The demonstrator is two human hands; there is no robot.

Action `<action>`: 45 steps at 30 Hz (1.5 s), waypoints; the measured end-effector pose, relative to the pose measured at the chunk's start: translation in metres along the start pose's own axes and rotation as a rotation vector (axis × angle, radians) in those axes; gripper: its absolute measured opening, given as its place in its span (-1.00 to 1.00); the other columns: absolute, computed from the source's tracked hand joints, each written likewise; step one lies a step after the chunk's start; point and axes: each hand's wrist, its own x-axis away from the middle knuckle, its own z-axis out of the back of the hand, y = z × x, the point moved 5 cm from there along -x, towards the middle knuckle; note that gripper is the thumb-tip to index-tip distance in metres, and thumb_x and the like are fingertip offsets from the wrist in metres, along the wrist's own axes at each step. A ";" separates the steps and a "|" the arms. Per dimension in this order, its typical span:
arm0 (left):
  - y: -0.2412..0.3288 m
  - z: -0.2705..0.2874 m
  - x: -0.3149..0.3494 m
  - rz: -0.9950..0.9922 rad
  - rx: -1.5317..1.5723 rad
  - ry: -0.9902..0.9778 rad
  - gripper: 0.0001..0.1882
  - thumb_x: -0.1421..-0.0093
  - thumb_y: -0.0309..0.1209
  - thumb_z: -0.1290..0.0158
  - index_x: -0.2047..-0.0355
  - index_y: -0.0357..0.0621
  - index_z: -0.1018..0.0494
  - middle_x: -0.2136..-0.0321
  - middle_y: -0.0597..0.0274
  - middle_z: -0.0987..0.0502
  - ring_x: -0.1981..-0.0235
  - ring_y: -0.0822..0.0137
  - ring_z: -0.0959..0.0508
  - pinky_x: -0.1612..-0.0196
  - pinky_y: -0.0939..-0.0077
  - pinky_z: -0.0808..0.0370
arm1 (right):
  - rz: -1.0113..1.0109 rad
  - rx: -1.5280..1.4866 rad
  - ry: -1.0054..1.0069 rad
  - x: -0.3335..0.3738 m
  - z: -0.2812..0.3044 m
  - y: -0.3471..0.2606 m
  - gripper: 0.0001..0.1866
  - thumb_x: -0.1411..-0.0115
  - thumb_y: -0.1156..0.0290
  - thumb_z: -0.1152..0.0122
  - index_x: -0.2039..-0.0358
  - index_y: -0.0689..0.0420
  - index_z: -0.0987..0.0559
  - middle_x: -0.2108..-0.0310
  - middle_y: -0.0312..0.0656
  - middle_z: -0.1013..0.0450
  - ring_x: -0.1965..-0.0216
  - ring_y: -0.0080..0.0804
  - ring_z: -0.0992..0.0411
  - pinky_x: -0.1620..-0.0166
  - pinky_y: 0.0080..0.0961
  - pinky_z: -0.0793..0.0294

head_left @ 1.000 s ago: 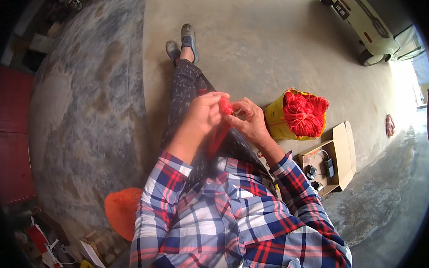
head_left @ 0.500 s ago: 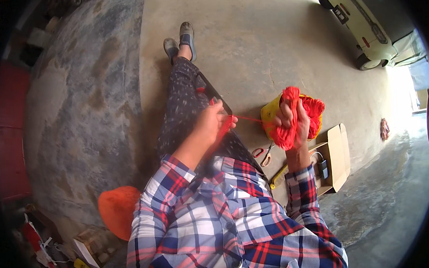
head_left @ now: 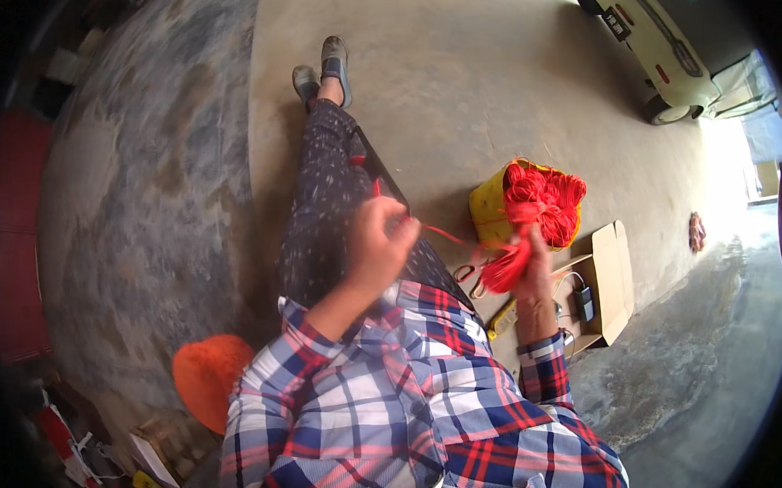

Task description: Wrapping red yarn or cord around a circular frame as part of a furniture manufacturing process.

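My left hand (head_left: 379,240) is above my lap, its fingers closed round a red cord (head_left: 443,233) that stretches off toward the right. A short end of red pokes up above its knuckles. On the right, my right hand (head_left: 536,268) grips a hank of red cord (head_left: 506,270), blurred by motion, at the near side of a yellow bucket (head_left: 489,212). Piled inside the bucket is a heap of the same red cord (head_left: 546,192). Scissors (head_left: 467,275) lie between my lap and the hank, partly covered by it.
An opened cardboard box (head_left: 615,278) with a black device (head_left: 585,303) sits right of my forearm, near a yellow tool (head_left: 502,319). An orange round thing (head_left: 212,381) is by my left elbow. A vehicle (head_left: 662,49) stands far right. A red bundle (head_left: 697,231) lies on the floor.
My right hand has dropped toward me with the red hank, uncovering the cord heap in the bucket. My left hand has shifted slightly left and nearer; the strand from it now hangs slack.
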 end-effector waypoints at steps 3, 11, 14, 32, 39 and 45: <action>0.062 -0.012 0.020 -0.351 -0.132 -0.255 -0.59 0.03 -0.31 -0.28 0.18 -0.21 -0.51 0.08 0.03 -0.45 0.00 -0.01 -0.40 -0.09 0.22 -0.32 | -0.264 0.057 -0.259 0.020 -0.064 0.049 -0.57 -0.22 0.07 -0.16 0.08 0.13 -0.44 0.36 -0.22 -0.50 0.37 -0.43 -0.48 0.24 -0.41 -0.53; 0.036 0.030 -0.012 -0.345 0.086 -0.113 -0.62 -0.04 -0.76 -0.05 0.13 -0.19 -0.49 0.16 0.19 -0.46 0.06 0.29 -0.48 0.00 0.43 -0.44 | -0.318 0.514 -0.485 -0.013 -0.106 0.048 -0.60 -0.29 0.10 -0.09 0.09 0.17 -0.54 0.53 -0.45 -0.36 0.58 -0.74 -0.21 0.54 -0.76 -0.12; 0.033 0.038 -0.037 -0.497 -0.452 -0.102 -0.64 0.07 -0.68 -0.09 0.23 -0.09 -0.55 0.28 0.12 -0.43 0.14 0.12 -0.48 0.12 0.31 -0.45 | -0.161 0.400 -0.456 -0.054 -0.090 0.030 -0.69 -0.20 0.27 -0.21 0.11 0.16 -0.57 0.50 -0.43 -0.37 0.56 -0.69 -0.26 0.49 -0.73 -0.23; -0.044 -0.023 -0.011 0.413 0.403 -0.543 -0.83 -0.27 -0.42 -0.04 0.28 -0.30 -0.51 0.45 0.26 -0.55 0.47 0.53 -0.51 0.33 0.64 -0.46 | 0.241 0.097 -0.244 -0.042 -0.034 -0.050 -0.75 -0.24 0.33 -0.16 0.16 0.21 -0.49 0.27 -0.13 -0.51 0.20 -0.34 -0.50 0.08 -0.39 -0.49; -0.046 -0.028 -0.019 0.189 0.142 -0.577 -0.88 -0.20 -0.47 -0.10 0.44 -0.28 -0.49 0.60 0.32 -0.50 0.61 0.59 -0.45 0.55 0.67 -0.40 | 0.296 -0.397 -0.085 -0.021 0.031 -0.093 -0.77 -0.24 0.22 -0.19 0.31 0.12 -0.47 0.44 -0.30 -0.42 0.41 -0.45 -0.43 0.27 -0.45 -0.50; -0.081 -0.030 -0.018 0.105 0.012 -0.469 -0.88 -0.17 -0.48 -0.12 0.45 -0.30 -0.48 0.62 0.31 -0.50 0.59 0.56 -0.45 0.50 0.60 -0.41 | -0.092 0.273 0.031 -0.044 -0.016 0.038 -0.87 -0.18 0.48 -0.12 0.25 0.16 -0.48 0.40 -0.29 -0.44 0.42 -0.52 -0.42 0.32 -0.52 -0.46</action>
